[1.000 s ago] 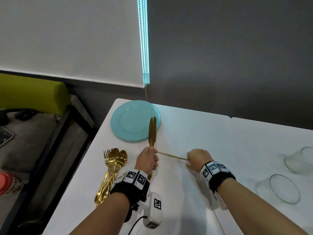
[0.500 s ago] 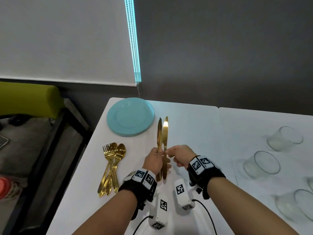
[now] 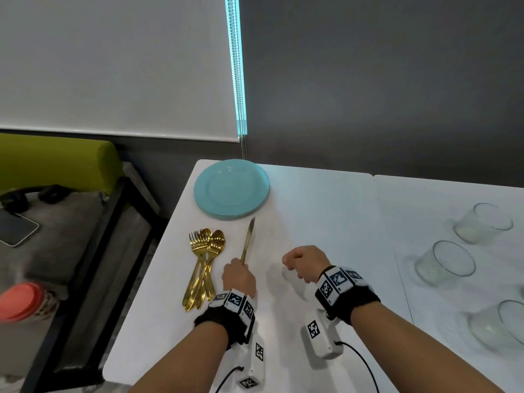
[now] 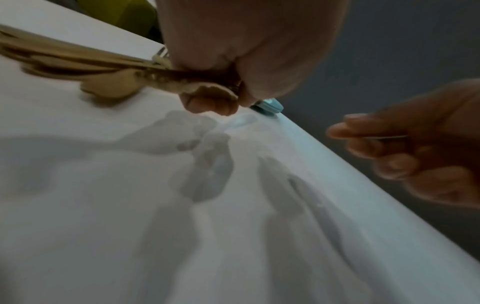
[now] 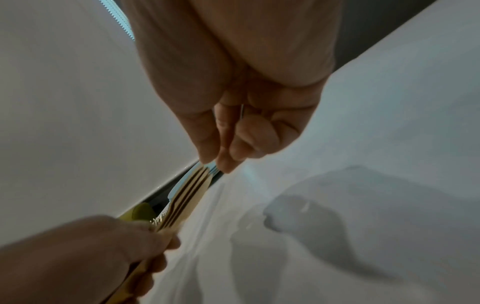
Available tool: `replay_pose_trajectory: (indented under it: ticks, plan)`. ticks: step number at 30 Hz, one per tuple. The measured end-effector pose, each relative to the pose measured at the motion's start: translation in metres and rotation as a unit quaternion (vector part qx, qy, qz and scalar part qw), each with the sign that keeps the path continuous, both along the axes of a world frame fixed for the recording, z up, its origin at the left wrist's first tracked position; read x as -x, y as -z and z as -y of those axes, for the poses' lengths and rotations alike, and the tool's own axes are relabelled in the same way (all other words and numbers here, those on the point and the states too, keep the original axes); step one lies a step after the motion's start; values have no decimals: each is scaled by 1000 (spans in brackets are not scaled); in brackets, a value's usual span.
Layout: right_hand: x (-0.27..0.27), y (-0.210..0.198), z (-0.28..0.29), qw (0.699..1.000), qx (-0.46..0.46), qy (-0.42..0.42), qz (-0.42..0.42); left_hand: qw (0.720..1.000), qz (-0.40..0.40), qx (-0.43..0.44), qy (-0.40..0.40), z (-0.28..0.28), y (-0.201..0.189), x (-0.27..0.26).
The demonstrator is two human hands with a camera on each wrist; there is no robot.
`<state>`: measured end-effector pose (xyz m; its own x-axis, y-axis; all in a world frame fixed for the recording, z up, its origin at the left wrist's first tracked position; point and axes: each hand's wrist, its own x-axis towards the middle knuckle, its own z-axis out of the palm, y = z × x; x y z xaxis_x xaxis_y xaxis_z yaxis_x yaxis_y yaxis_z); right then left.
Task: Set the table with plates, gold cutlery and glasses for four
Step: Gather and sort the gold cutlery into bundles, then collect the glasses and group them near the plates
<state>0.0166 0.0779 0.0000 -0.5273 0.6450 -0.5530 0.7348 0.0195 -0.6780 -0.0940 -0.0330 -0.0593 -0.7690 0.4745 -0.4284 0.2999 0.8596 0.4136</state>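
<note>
**Op:** Left to right. Off the table's [image 3: 326, 222] left edge I note a green seat [image 3: 56, 163], a phone [image 3: 17, 228] and a red-lidded container [image 3: 21, 302]. On the table, far left: stack of teal plates [image 3: 231, 191], undistributed. Nearer me, the forks and spoons [image 3: 202, 262] lie in one gold bundle.

**Obs:** Hands?

**Op:** My left hand [image 3: 239, 277] is fisted round the handles of the gold knives [image 3: 247, 241], blades pointing away toward the plates; the right wrist view shows several blades stacked edge to edge. My right hand [image 3: 304, 263] is curled just beside it, clear of the table. Both wrist views show a thin sliver pinched between thumb and fingertips [image 5: 228, 162]; I cannot tell what it is.

**Obs:** Far right?

**Op:** Glasses [image 3: 443, 263] grouped on their sides, well apart from the plates.

**Obs:** Step?

**Op:** My judgement: sorting stage, knives gathered, no place laid yet. Next move calls for setting the knife bundle down beside the forks and spoons, or dealing the plates out first. Watch the loose blades; they could fan out of the fist.
</note>
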Motion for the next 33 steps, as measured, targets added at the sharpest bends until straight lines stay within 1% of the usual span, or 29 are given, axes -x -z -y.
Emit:
replay_pose_trajectory:
  ticks: [1,3,6,9,14,20,26,30,33]
  plan:
    - [-2,-1,-1,1000,-8,-1,4,1000,-13,1,-9,6,3,3]
    - [-7,-1,-2,1000,-18,3,10,998,-42,35,11,14,9,7]
    - [-12,1,-2,999,-33,3,22,995,-60,77,7,19,13,8]
    - [-17,3,0,999,-40,-4,34,993,-93,70,-1,21,16,8]
    - [-28,6,0,998,-43,11,41,994,-83,69,-18,15,12,17]
    - [-39,5,-3,997,-49,30,48,993,-105,49,21,19,13,26]
    - [-46,1,-2,996,-45,43,69,984,-152,83,42,19,17,28]
    - [-56,-1,-2,995,-42,60,73,977,-171,114,49,14,10,27]
    - [-71,-4,-3,993,-42,92,64,979,-166,106,58,3,-6,17]
